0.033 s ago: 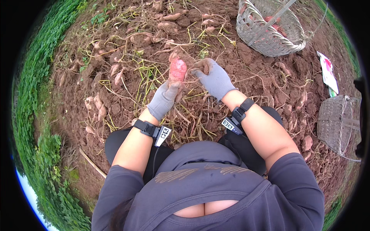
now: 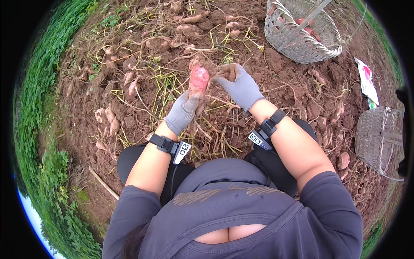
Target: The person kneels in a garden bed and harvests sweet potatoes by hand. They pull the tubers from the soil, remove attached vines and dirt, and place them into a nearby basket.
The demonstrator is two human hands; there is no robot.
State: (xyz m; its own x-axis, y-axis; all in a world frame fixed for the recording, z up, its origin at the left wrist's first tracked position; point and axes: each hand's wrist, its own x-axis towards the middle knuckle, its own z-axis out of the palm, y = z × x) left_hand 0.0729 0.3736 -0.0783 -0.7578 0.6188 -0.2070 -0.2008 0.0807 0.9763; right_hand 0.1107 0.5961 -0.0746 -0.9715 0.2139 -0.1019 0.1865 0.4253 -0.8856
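Observation:
My left hand (image 2: 186,111), in a soil-stained grey glove, is closed around the lower end of a sweet potato (image 2: 199,79). The sweet potato points away from me, its skin bright pink-red in the middle, with brown soil at its far end. Just right of it is my right hand (image 2: 239,86), gloved in grey too. Its fingers curve with the thumb apart, and I see nothing held between them. Thin roots hang close to both hands.
Dug-up sweet potatoes (image 2: 111,118) and cut vines (image 2: 166,86) lie over the brown soil. A wicker basket (image 2: 297,46) with red sweet potatoes stands at the far right. Another basket (image 2: 374,136) and a white bag (image 2: 366,82) are at the right; a stick (image 2: 103,183) lies at the left.
The fingers and thumb of my right hand have spread slightly apart, beside the sweet potato. My left hand keeps its hold in the same place.

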